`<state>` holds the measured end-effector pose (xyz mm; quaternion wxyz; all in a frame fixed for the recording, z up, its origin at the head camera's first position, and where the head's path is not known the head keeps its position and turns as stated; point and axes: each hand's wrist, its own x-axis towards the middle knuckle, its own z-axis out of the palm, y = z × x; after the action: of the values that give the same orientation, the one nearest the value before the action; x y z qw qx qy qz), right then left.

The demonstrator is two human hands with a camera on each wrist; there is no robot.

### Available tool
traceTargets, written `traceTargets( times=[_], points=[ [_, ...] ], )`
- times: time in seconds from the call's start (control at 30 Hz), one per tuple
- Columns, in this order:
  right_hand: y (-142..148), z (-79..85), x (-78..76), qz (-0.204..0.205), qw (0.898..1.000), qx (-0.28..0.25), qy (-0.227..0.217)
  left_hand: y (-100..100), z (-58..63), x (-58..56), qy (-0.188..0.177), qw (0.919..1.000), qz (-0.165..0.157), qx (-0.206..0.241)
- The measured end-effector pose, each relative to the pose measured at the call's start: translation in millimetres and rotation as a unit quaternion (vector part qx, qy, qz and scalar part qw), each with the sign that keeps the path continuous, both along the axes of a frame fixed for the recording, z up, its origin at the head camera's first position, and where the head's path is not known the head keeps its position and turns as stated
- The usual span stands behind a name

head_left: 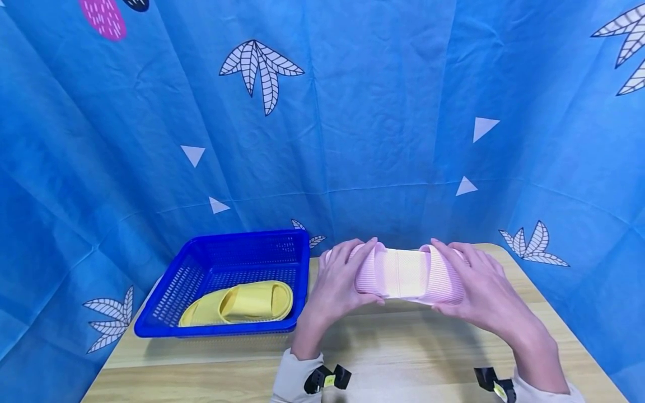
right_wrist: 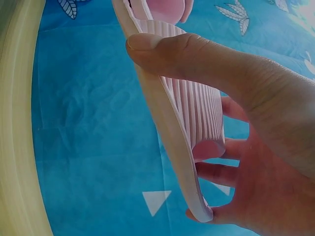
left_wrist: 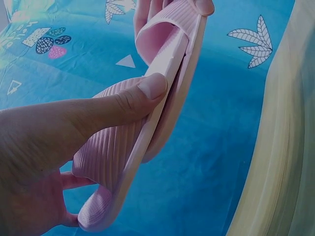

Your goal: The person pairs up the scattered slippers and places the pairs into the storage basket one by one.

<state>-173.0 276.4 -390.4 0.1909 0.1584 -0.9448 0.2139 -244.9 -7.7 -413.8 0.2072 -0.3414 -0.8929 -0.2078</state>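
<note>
Two pink slippers with ribbed straps are held up over the table, overlapping lengthwise with their straps at opposite ends. My left hand point(head_left: 332, 282) grips the left pink slipper point(left_wrist: 110, 152), thumb along the sole edge and fingers round the far side. At the other end my right hand point(head_left: 486, 288) holds the right pink slipper point(right_wrist: 197, 108), its thumb pressed on the sole's edge beside the strap. In the head view the pale insoles show between the two straps. A yellow slipper point(head_left: 252, 299) lies in the blue plastic basket point(head_left: 219, 330) left of my hands.
The wooden table point(head_left: 403, 364) runs under the basket and my hands. Behind and on both sides hangs a blue curtain point(head_left: 373, 140) printed with white leaves and triangles, close to the table's back edge.
</note>
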Motion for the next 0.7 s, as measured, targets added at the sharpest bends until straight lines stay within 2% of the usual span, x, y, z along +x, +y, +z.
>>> traceTargets(
  times=[0.5,0.7],
  points=[
    [-5.8,-1.2,-0.2,0.012,1.000,0.006,0.010,1.9,0.2,1.5,-0.002,1.0000,-0.009,0.000],
    [-8.9,-1.5,-0.4,0.017,1.000,0.011,0.006,3.4,-0.2,2.7,0.002,0.9996,-0.024,0.013]
  ],
)
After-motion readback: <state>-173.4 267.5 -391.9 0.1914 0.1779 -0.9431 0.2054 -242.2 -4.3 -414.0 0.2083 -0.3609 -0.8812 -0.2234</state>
